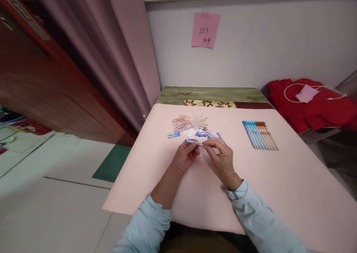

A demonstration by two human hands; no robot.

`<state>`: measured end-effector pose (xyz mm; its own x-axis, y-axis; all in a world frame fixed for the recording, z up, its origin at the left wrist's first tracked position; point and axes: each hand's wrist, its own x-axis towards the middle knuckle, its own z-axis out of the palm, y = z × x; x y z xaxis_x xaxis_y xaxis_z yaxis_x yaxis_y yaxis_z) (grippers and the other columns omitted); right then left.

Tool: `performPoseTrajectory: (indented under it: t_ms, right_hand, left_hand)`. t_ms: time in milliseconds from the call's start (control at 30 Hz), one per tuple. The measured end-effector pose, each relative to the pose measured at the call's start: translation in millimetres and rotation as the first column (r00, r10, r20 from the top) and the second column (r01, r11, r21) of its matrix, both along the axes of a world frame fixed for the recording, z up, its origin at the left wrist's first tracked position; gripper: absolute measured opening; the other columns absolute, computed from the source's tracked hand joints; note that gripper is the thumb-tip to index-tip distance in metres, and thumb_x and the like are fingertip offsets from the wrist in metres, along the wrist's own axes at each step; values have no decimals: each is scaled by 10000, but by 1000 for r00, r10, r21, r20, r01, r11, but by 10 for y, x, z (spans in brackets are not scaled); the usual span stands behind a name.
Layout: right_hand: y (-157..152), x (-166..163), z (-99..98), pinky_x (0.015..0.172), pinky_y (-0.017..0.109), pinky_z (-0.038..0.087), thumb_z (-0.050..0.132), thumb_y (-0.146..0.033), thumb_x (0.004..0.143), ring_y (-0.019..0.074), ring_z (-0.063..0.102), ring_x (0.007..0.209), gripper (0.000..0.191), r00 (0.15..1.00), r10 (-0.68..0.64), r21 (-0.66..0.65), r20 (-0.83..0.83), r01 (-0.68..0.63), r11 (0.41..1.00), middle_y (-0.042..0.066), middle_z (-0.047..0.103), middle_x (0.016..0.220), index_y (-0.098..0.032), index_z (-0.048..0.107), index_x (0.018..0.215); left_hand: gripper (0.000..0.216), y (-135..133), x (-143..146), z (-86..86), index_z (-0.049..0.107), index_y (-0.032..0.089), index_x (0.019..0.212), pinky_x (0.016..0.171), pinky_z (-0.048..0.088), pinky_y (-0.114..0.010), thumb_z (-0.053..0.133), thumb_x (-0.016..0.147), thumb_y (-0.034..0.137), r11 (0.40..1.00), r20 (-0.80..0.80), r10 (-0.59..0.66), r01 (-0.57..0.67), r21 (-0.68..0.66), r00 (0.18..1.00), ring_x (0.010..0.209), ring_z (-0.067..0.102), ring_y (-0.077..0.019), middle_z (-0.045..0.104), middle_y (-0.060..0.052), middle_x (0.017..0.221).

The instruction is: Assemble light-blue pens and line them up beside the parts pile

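Observation:
Both hands meet over the pink table cover [279,186]. My left hand [185,157] pinches a small blue pen part [192,141] between thumb and fingers. My right hand [221,157] is closed in a pinch against the other end of the same piece; what it grips is too small to name. Just beyond the hands lies a loose pile of pen parts [192,128], blue, orange and clear. A neat row of assembled pens [260,134], blue ones beside orange ones, lies to the right of the hands.
A patterned green cloth [212,95] shows at the table's far edge against the wall. A pink note [205,29] hangs on the wall. Red fabric with a white cable [312,102] lies at right. A curtain [111,52] and tiled floor are at left.

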<state>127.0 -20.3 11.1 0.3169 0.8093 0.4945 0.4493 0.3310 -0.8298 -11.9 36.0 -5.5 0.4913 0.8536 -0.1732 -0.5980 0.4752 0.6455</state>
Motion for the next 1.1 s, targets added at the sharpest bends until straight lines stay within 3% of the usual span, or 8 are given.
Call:
performPoseTrajectory:
  t_ms: [267,433,600,733,800,900,1000,1100]
  right_hand:
    - [15,1,-10,776,358,530,629,-336,862,188,647,844,126,997,72,-50,7,-72,996,33,698,874,-241,711,854]
    - [34,-15,-51,722,340,527,689,-372,812,177,640,751,147,972,124,-135,-199,-153,979,17,690,812,-225,686,821]
    - [50,-5,-108,610,330,522,730,-437,752,172,631,604,273,766,282,-206,-578,-471,857,-19,640,667,-219,587,831]
    - [42,53,-45,502,248,427,741,-455,736,126,540,523,308,762,292,-278,-577,-520,808,-34,595,621,-209,592,847]
    - [45,106,3,487,235,389,680,-477,791,109,493,508,298,821,253,-271,-511,-433,859,-26,596,639,-201,622,885]
    - [64,211,21,537,249,392,564,-467,881,118,492,557,294,955,1,-221,-297,-70,973,-4,608,676,-185,643,858]
    - [99,285,-65,634,264,409,556,-410,894,139,546,655,257,965,-259,-164,45,263,951,16,655,771,-189,680,852]
    - [154,270,-188,660,258,385,554,-367,897,150,590,750,223,895,-245,-168,372,325,931,18,687,859,-222,723,881]
  left_hand:
    - [185,-11,7,8,672,105,789,561,441,-189,795,706,216,998,-35,-52,53,22,998,572,543,-79,608,-14,639]
    - [198,-6,-7,5,679,104,786,568,439,-197,807,691,221,996,-55,-90,91,9,994,562,548,-83,610,-15,622]
    - [233,-21,-37,11,675,99,814,531,417,-197,810,702,252,982,-42,-190,189,-26,981,532,546,-79,621,-22,653]
    - [233,-26,-50,-4,670,91,817,518,424,-200,810,703,238,968,-21,-247,246,-41,969,531,546,-83,617,-27,659]
    - [211,-1,-58,-12,666,95,832,538,445,-193,795,720,219,982,30,-179,180,-60,983,558,549,-76,626,-30,698]
    - [133,69,-84,-18,650,116,847,595,480,-170,736,786,198,990,175,64,-40,-137,982,619,556,-57,630,-25,788]
    - [62,133,-105,-22,634,117,834,625,495,-162,646,861,172,965,264,219,-169,-199,939,650,554,-49,615,-29,817]
    - [72,153,-103,-28,628,114,829,617,498,-177,614,880,163,964,266,216,-161,-214,940,649,550,-58,609,-39,821]
